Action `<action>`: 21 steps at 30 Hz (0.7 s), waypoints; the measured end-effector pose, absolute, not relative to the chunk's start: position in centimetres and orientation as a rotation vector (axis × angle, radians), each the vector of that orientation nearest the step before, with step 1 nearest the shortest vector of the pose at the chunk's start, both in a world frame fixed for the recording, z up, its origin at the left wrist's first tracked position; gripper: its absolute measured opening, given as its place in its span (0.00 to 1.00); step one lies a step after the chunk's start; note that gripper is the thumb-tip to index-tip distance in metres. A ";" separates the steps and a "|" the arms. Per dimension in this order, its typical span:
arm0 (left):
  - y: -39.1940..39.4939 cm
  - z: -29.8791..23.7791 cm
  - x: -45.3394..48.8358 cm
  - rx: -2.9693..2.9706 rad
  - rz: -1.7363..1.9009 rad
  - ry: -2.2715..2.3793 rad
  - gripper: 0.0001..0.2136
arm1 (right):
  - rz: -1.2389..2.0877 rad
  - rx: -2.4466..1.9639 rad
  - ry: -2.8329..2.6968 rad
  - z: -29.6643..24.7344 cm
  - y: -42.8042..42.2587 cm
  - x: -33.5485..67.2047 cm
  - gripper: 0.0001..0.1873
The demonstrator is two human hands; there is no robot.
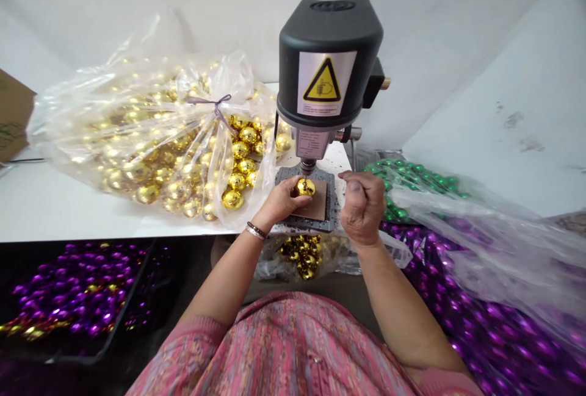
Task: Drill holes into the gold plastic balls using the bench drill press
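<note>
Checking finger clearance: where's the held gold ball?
Head view, centre: the gold ball is in the left hand, beneath the chuck, right of the tied bag.

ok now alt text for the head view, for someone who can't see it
A left hand holds a shiny gold ball under a black drill press; the right hand is curled nearby. A clear plastic bag of gold balls lies left, shiny green balls and purple balls right.

One drill press (328, 72), one board (319, 205), one ribbon (216, 102)
</note>
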State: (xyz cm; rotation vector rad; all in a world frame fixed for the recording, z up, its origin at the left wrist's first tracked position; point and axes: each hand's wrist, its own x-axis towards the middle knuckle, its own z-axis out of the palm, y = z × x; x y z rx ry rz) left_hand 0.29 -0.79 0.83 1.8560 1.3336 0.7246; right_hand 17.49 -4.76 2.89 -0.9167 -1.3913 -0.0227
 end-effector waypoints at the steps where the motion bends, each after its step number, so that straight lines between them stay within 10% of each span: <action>1: -0.8 0.9 0.3 1.852 0.723 1.332 0.18 | -0.017 -0.907 -1.394 2.7 -4.7 17.5 0.08; 21: -3.9 1.1 -4.2 1.862 0.690 1.043 0.29 | 0.211 -1.114 -1.211 11.7 -5.1 17.0 0.19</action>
